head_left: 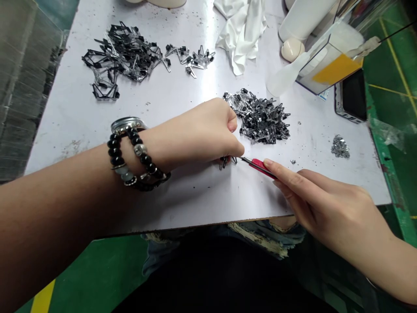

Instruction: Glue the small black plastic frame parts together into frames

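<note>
Black little part [224, 161] pinched under left hand [202, 130] near desk's [195, 200] front edge, red tool [259, 166] gripped in right hand [321, 204], tip right at part. Pile [260, 117] just behind.

No legible text, label, brand, number or sign found. The small black parts [260, 119] heaped on the surface [182, 191] bear pale specks, too small to read. The yellow panel on the clear box [335, 67] is blank.
</note>
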A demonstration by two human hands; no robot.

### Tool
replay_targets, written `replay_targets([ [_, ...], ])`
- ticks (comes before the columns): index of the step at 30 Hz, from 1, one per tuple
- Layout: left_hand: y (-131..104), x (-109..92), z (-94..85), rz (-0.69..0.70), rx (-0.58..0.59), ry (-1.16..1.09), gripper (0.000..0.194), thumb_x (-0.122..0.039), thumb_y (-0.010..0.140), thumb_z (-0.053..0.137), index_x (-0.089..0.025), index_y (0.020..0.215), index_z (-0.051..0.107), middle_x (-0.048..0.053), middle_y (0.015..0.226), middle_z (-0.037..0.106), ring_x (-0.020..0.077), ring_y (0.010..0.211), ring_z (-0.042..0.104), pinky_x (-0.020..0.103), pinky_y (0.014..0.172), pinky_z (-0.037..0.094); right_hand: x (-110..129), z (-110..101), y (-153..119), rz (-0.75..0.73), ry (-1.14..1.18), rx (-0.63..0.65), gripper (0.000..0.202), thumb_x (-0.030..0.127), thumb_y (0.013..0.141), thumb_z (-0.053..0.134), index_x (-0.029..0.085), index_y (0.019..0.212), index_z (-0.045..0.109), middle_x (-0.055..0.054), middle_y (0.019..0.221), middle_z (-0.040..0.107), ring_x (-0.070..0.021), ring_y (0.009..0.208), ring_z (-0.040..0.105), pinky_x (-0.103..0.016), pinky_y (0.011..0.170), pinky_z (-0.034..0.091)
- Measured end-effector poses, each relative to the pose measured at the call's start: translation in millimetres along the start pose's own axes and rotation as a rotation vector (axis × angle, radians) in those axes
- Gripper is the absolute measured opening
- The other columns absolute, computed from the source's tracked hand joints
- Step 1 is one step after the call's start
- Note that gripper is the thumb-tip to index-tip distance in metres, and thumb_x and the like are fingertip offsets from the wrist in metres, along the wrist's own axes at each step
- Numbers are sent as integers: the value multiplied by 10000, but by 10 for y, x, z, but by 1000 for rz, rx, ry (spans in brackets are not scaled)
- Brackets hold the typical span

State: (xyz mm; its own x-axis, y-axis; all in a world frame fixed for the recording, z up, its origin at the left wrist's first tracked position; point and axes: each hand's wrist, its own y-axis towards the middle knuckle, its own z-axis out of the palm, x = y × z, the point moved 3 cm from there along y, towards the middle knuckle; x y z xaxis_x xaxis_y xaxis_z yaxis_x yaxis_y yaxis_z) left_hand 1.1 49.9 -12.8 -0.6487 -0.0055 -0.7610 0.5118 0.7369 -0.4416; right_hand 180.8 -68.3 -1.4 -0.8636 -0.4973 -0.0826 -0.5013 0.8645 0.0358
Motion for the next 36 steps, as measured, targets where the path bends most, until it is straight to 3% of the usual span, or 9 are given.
replay_targets([
  [13,11,14,8,9,-15,16,404,-139,607,638,-212,560,243,-72,449,320,10,345,213,211,357,119,58,-16,7,-17,-63,-25,513,182,890,467,229,1394,391,29,593,477,-99,460,433,-264,408,306],
  [20,-9,-1,13,2,-23,1,402,-123,622,630,-207,571,241,-68,480,358,-8,358,225,205,389,122,200,-53,-24,-58,-157,-14,545,165,859,469,135,1397,387,-6,585,465,-127,450,437,-284,377,261],
  [27,-20,21,40,48,-38,-75,389,-89,589,610,-206,558,240,-52,465,438,21,354,295,192,348,160,134,25,50,134,282,-29,395,208,910,444,164,1301,484,-31,770,658,-96,511,566,-209,442,426],
  [32,3,24,43,62,-59,-107,393,-77,579,607,-202,544,236,-51,451,460,17,340,280,185,334,151,28,67,103,414,694,194,345,331,919,451,265,1246,539,43,572,581,-53,414,431,-167,388,347],
  [36,3,9,43,39,-29,-138,398,-45,588,594,-198,534,230,-49,434,494,3,321,287,174,356,148,-42,132,91,594,998,363,423,472,883,480,268,1248,544,30,568,512,-64,464,424,-160,376,320],
])
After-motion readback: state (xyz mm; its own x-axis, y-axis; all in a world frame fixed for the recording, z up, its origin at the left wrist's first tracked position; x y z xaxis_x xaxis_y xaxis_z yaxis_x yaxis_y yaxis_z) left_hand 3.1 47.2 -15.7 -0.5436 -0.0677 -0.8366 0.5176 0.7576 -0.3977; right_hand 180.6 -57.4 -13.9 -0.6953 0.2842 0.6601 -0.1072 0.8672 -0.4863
